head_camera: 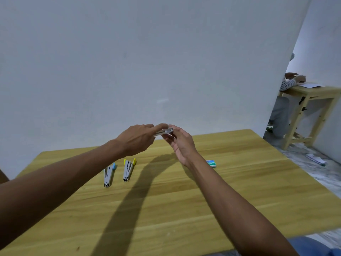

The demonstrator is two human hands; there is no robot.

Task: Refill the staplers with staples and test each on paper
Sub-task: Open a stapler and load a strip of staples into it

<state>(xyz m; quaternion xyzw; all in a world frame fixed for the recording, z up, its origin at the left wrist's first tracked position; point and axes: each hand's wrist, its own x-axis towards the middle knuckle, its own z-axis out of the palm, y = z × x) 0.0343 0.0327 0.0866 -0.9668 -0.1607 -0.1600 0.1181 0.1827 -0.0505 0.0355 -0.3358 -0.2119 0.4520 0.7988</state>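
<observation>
A small metal stapler is held in the air above the far part of the wooden table. My left hand grips its left end from above. My right hand pinches its right end with the fingertips. Much of this stapler is hidden by my fingers. Two more staplers lie on the table at the left: one with a blue tip and one with yellow tips. A green staple box lies on the table right of my right wrist. No paper shows on this table.
A white wall stands right behind the table. At the far right another person sits at a second wooden table with a sheet of paper on it. Loose papers lie on the floor beside my table's right edge.
</observation>
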